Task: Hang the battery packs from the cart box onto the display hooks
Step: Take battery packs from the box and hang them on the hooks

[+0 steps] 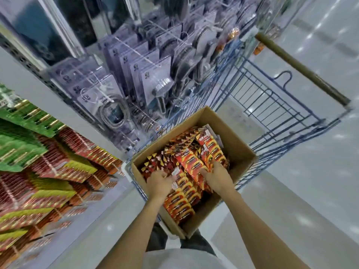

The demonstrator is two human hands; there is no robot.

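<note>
An open cardboard box (239, 144) sits in the near end of a blue wire cart (275, 105). It is packed with several red and orange battery packs (186, 158) standing in rows. My left hand (160, 184) is inside the box at its left side, fingers curled round the tops of a few packs. My right hand (216, 176) is further right in the box, its fingers curled down onto another bunch of packs. Display hooks with hung red, yellow and green battery packs (48, 171) fill the left of the view.
Clear blister packs of hoses and shower heads (151, 74) hang on hooks beyond the cart. The cart's brown handle bar (299, 66) is at the far right. Glossy white floor (310, 200) spreads to the right and below the cart.
</note>
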